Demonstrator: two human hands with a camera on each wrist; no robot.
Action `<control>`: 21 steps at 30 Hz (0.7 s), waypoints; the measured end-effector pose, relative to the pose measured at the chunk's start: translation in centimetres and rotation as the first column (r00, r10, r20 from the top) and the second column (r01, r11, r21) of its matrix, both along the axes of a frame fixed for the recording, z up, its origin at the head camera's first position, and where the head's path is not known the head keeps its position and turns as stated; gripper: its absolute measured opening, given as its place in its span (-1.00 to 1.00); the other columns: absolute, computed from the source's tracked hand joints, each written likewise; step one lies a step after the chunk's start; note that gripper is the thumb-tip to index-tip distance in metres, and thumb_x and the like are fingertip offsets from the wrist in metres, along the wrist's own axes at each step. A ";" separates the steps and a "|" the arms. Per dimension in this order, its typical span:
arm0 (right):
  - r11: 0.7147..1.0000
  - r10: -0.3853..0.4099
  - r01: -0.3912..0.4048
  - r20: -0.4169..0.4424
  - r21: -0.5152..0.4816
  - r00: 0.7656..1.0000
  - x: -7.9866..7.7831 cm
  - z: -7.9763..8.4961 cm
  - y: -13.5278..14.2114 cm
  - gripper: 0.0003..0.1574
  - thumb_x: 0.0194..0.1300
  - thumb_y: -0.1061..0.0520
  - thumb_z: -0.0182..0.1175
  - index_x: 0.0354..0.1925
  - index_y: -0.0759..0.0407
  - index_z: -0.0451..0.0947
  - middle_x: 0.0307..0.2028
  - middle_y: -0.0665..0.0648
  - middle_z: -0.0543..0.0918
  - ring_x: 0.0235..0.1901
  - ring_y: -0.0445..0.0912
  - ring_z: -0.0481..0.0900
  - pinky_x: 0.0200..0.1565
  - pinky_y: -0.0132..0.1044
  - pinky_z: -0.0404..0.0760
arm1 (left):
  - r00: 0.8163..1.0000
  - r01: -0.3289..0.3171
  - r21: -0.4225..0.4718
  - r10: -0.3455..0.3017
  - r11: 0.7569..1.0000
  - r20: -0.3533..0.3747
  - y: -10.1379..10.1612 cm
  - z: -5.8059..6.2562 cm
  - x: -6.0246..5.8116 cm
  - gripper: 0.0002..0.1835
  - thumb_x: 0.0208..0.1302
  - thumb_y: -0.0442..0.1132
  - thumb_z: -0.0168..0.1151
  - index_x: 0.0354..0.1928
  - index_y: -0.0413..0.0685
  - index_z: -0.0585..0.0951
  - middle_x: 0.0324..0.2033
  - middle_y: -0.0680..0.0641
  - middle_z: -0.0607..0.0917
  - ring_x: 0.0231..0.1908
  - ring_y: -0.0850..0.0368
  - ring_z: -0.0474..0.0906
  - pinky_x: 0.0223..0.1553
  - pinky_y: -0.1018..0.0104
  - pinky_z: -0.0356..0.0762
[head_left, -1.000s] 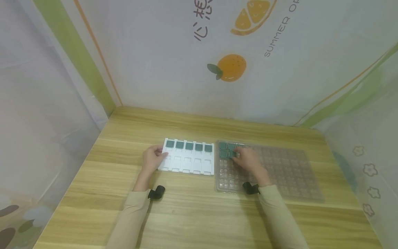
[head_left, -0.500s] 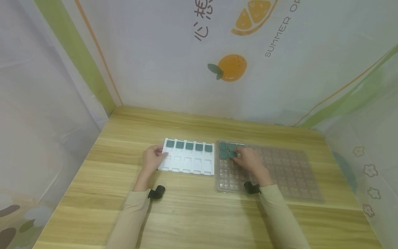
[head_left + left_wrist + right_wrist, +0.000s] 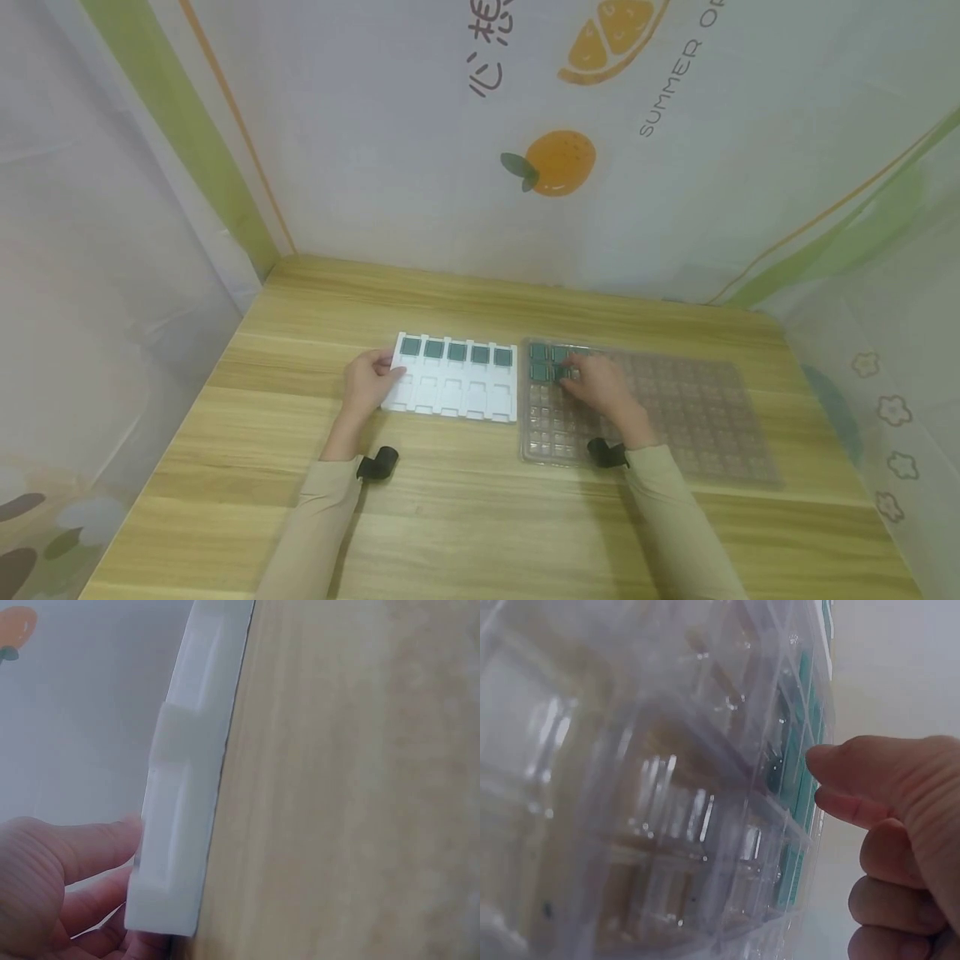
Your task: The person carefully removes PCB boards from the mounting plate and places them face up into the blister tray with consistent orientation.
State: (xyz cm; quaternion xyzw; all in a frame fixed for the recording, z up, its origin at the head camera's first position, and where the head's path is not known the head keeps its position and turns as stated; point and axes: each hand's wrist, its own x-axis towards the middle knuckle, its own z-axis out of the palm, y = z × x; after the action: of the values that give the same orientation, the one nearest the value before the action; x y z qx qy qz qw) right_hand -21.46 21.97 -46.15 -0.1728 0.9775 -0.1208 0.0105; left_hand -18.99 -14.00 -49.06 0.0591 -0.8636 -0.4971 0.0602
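Almost nothing has moved since the earlier frame

Left hand pinches white tray at 9 o'clock edge. Right hand, nearly pinching, is at green chips in clear tray's 10 o'clock corner; whether holding one, I cannot tell. Better lift straight, by edges.

Wood-grain table, white tray on it, clear compartmented tray just beside.

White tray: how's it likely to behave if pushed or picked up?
Probably fairly stiff: the white tray has an edge that looks straight beside the left hand. Unlikely to roll, being broad and flat. If tilted, the five green squares might slide, since their recesses look shallow.
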 end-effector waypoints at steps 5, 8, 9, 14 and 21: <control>1.000 0.001 -0.001 -0.003 -0.008 1.000 0.1 0.2 -0.3 -0.65 0.13 0.09 0.31 -0.12 0.23 0.60 -0.39 0.14 0.69 -0.60 -0.16 0.45 -0.57 -0.32 0.47 | 1.000 -0.003 0.004 0.002 1.000 0.011 0.0 -0.1 -0.1 -0.63 0.11 -0.41 0.30 -0.04 -0.46 0.55 -0.21 -0.38 0.64 -0.24 -0.19 0.57 -0.19 0.04 0.55; 1.000 -0.003 0.004 0.019 -0.018 1.000 0.1 0.3 -0.5 -0.63 0.16 0.08 0.30 -0.09 0.23 0.58 -0.45 0.11 0.66 -0.63 -0.15 0.45 -0.62 -0.32 0.44 | 1.000 -0.002 0.004 0.002 1.000 0.024 0.1 0.0 -0.1 -0.63 0.12 -0.40 0.29 -0.03 -0.45 0.55 -0.20 -0.37 0.64 -0.23 -0.19 0.57 -0.18 0.04 0.55; 1.000 -0.003 0.003 0.016 -0.020 1.000 0.1 0.3 -0.6 -0.63 0.16 0.08 0.30 -0.09 0.23 0.58 -0.45 0.10 0.66 -0.62 -0.17 0.46 -0.61 -0.33 0.45 | 1.000 -0.001 0.005 0.001 1.000 0.027 0.1 0.0 -0.1 -0.63 0.12 -0.40 0.29 -0.03 -0.45 0.55 -0.20 -0.37 0.64 -0.23 -0.19 0.57 -0.18 0.04 0.55; 0.999 0.010 -0.010 0.004 -0.033 1.000 -0.1 0.3 -1.2 -0.62 0.16 0.07 0.30 -0.09 0.24 0.58 -0.45 0.09 0.67 -0.63 -0.19 0.44 -0.57 -0.33 0.47 | 1.000 0.003 0.007 -0.003 1.000 0.022 0.1 0.1 -0.1 -0.63 0.12 -0.39 0.29 -0.03 -0.45 0.55 -0.20 -0.37 0.64 -0.22 -0.19 0.57 -0.17 0.04 0.55; 0.999 0.028 -0.029 -0.036 -0.018 0.999 -0.3 0.2 -2.2 -0.64 0.13 0.04 0.31 -0.13 0.20 0.61 -0.31 0.14 0.71 -0.51 -0.09 0.59 -0.46 -0.25 0.57 | 1.000 0.008 0.004 -0.008 1.000 0.019 0.1 0.0 0.0 -0.63 0.12 -0.39 0.29 -0.03 -0.46 0.54 -0.19 -0.38 0.63 -0.22 -0.19 0.57 -0.16 0.03 0.55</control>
State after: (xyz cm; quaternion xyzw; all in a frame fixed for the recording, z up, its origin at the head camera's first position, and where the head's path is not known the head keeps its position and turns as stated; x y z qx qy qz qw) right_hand -21.76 19.79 -45.96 -0.1889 0.9738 -0.1267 -0.0067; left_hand -19.02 -13.91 -49.02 0.0606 -0.8634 -0.4984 0.0497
